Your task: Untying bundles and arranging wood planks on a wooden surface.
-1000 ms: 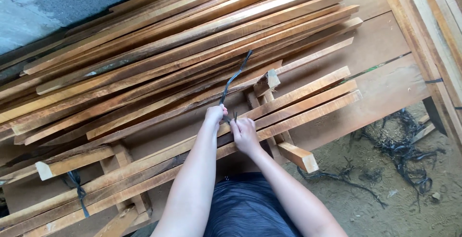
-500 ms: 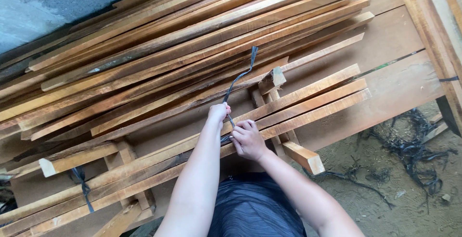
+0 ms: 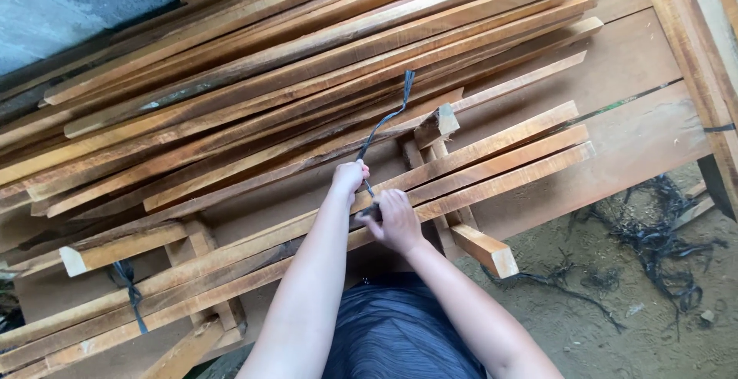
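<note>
**Hands draw the strap tight on the slat bundle**

The left hand (image 3: 350, 177) is fisted around the dark strap (image 3: 384, 121), whose free end now rises higher over the slat pile (image 3: 269, 64). The right hand (image 3: 396, 221) has shifted slightly, pinching the knot against the front bundle of slats (image 3: 500, 156) on the counter (image 3: 638, 133). The tie looks nearly cinched.

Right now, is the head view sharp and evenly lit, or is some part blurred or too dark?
Head view: soft daylight, no glare; left hand, right hand and dark strap look sharp; the wooden slats show clear grain; only the gaps under the stack are in deep shadow; the ground with strap scraps is slightly softer.
</note>
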